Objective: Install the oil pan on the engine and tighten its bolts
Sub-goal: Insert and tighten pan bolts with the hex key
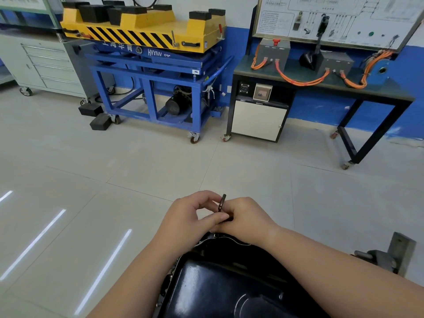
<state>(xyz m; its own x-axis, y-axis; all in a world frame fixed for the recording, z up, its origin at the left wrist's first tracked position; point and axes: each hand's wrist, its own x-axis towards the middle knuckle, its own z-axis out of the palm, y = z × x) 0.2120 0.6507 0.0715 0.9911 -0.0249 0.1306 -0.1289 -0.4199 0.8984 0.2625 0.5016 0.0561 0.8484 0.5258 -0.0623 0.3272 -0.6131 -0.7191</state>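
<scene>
A glossy black oil pan (229,285) fills the bottom centre of the view, lying over the engine, whose edge shows at the pan's left side. Both my hands meet above the pan's far end. My right hand (246,216) grips a small dark tool (222,203) that sticks up between the two hands. My left hand (190,214) has curled fingers that pinch the same tool near its lower end. The tool's tip and any bolt below it are hidden by my fingers.
A grey metal stand bracket (390,255) sits at the right of the pan. Across the tiled floor stand a blue lift cart with a yellow top (146,72), a black training bench with orange cables (321,79) and a grey drawer cabinet (46,65).
</scene>
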